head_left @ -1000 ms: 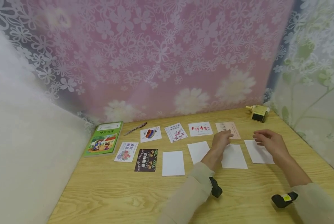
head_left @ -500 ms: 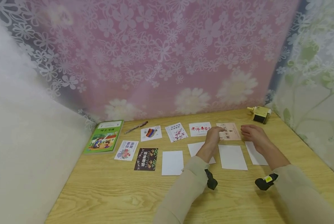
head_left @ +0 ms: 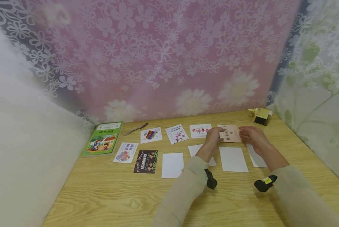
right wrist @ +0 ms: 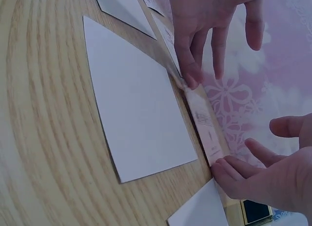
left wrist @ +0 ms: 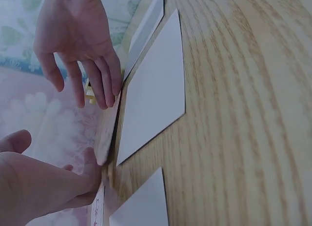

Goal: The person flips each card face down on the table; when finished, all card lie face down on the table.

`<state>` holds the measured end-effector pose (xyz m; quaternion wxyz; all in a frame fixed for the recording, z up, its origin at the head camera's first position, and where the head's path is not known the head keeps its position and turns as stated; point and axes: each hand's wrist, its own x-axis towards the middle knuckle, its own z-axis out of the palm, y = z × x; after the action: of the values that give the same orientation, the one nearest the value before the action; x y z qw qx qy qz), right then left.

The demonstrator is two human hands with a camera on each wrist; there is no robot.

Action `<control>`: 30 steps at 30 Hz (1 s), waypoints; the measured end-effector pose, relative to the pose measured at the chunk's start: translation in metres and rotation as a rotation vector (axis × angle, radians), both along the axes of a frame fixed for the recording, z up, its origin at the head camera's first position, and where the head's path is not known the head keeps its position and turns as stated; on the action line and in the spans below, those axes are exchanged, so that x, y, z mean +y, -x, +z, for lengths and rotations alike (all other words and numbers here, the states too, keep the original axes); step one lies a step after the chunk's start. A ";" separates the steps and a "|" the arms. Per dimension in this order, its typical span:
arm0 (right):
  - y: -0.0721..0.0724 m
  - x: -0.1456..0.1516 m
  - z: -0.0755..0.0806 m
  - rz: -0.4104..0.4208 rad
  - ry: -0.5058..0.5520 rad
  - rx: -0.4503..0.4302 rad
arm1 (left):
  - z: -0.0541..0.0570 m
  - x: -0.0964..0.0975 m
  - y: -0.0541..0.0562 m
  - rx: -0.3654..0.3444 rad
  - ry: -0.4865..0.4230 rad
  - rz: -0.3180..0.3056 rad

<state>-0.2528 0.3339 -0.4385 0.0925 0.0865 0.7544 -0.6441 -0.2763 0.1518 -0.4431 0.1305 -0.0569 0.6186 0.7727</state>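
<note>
A pale pink card (head_left: 230, 135) with dark lettering lies at the back right of the table, between my two hands. My left hand (head_left: 211, 140) is at its left edge, fingertips touching it. At the opposite edge is my right hand (head_left: 255, 138), its fingers extended and close together with the tips against the card. Both wrist views show the fingers fairly straight, thumbs apart from the card. Nearer me lies a white blank card (head_left: 233, 159); another blank card (head_left: 255, 156) is partly hidden under my right forearm, and a third blank card (head_left: 202, 151) partly behind my left.
Left of my hands lie a red-lettered card (head_left: 199, 130), a plum-blossom card (head_left: 177, 135), a dragon-boat-like picture card (head_left: 150, 135), a black card (head_left: 145, 161) and a flower card (head_left: 125, 153). A pen (head_left: 136, 129), green book (head_left: 103, 138) and yellow device (head_left: 260, 116) stand farther out.
My right hand has moved left from over the rightmost blank card to the pink card's right edge. My left hand has shifted left to its left edge, uncovering the lettering.
</note>
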 end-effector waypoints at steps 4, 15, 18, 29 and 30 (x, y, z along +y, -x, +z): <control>-0.003 -0.001 -0.001 -0.003 0.048 0.000 | -0.004 -0.001 0.002 0.056 0.074 0.024; -0.002 -0.005 -0.009 0.039 0.140 0.047 | -0.010 0.004 0.008 0.108 0.078 0.066; -0.001 -0.005 -0.012 0.005 0.117 0.095 | -0.011 0.003 0.009 0.123 0.067 0.074; -0.001 -0.015 -0.014 -0.294 0.010 0.148 | -0.013 -0.002 0.008 0.179 0.149 0.145; -0.001 -0.016 -0.013 -0.320 0.003 0.149 | -0.012 -0.002 0.008 0.179 0.160 0.152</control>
<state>-0.2519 0.3181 -0.4519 -0.0674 0.1574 0.7348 -0.6563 -0.2846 0.1500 -0.4556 0.0110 -0.0445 0.6813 0.7305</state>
